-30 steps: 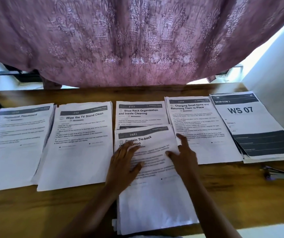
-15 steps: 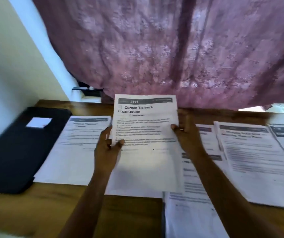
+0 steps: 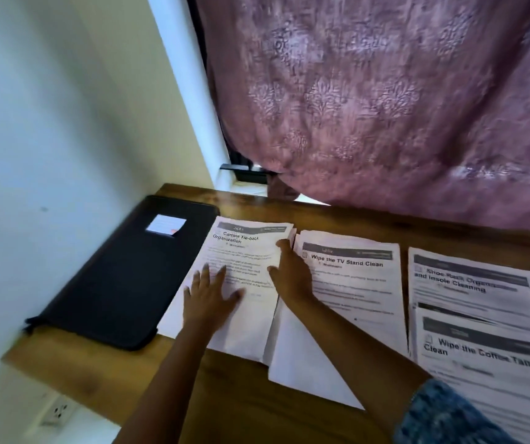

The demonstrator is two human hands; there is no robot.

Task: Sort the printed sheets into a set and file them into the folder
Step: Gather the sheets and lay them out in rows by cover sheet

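Field note: white printed sheet headed "Curtain Tie-back Organization" (image 3: 241, 248) tops the leftmost paper pile (image 3: 269, 342), just beside the closed black fabric folder (image 3: 122, 277). Left hand (image 3: 210, 296) presses it flat, fingers spread. Right hand (image 3: 290, 274) lies straight-fingered at its right edge, grasping nothing. Best to square the edges to the pile first.

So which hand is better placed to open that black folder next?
Probably the left. The left hand lies flat on the Curtain Tie-back sheet, on the side next to the closed black folder. The right hand rests at the sheet's far edge and would have to cross over.
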